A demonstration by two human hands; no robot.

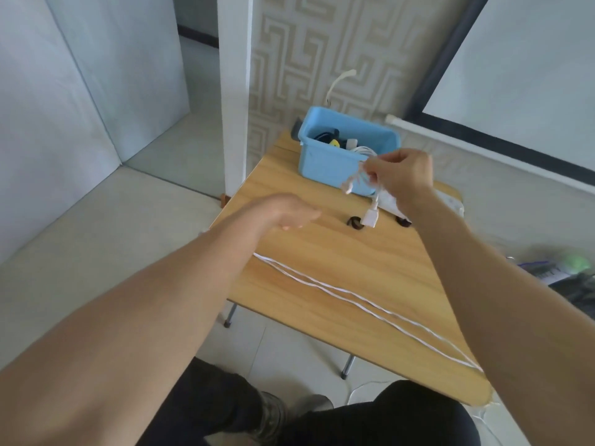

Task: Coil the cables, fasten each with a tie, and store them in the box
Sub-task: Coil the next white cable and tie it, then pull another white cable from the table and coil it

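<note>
Tabletop [338, 268], bare middle; blue box [325, 162] at far edge. White cable [354, 299] crosses near side, running off the right edge. Right hand [401, 175] grip pinches cable end; left hand [289, 210] fingers loose, low over tabletop.

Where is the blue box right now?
The blue box sits at the far end of the wooden table, near the patterned wall, just behind the right hand that holds a white cable.

Home rm, patterned wallpaper [309, 53], tiled floor [96, 220], folding table [322, 262]
</note>
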